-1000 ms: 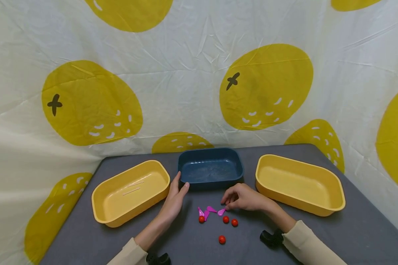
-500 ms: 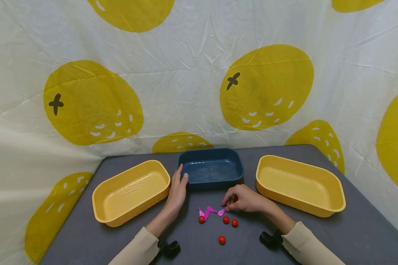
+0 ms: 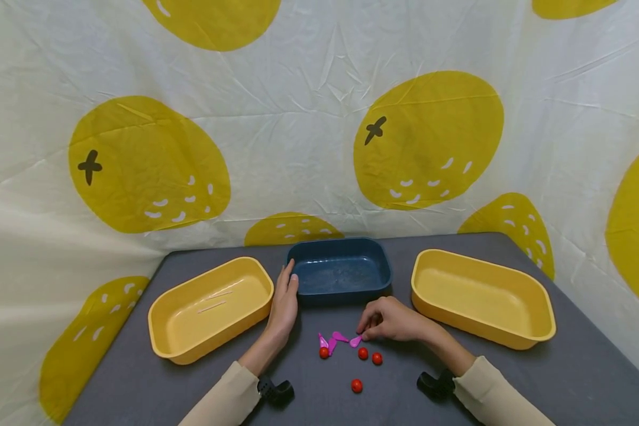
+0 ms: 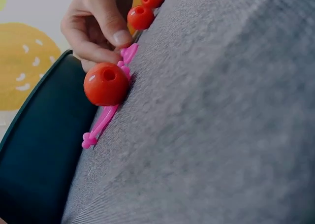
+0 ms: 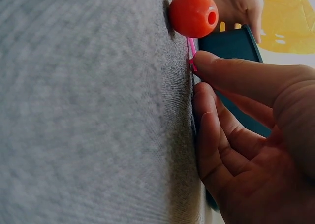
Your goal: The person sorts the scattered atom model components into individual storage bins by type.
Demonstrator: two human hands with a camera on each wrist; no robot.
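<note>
My left hand (image 3: 284, 305) lies along the left end of the dark blue tray (image 3: 346, 296), fingers extended against its side. In front of that tray, my right hand (image 3: 391, 319) pinches the narrow end of a small pink teardrop-shaped piece (image 3: 355, 341), which lies on the table. Its thumb and forefinger meet at the piece in the left wrist view. Several similar pink pieces (image 3: 339, 336) lie just to the left. A red bead (image 3: 323, 352) with a hole sits against them. Two more red beads (image 3: 363, 353) are below the right hand, and another bead (image 3: 357, 386) is nearer me.
At left stands a yellow tray (image 3: 178, 357) holding two thin white sticks (image 3: 212, 307). A second yellow tray (image 3: 490, 302) stands at right. All rest on a grey cloth-covered table (image 3: 319, 408). Behind it hangs a white curtain (image 3: 287, 160) with yellow fruit shapes.
My left hand has shifted up and slightly right along the blue tray's left end, its fingers coming closer together. The right hand and the small pieces have stayed in place.
</note>
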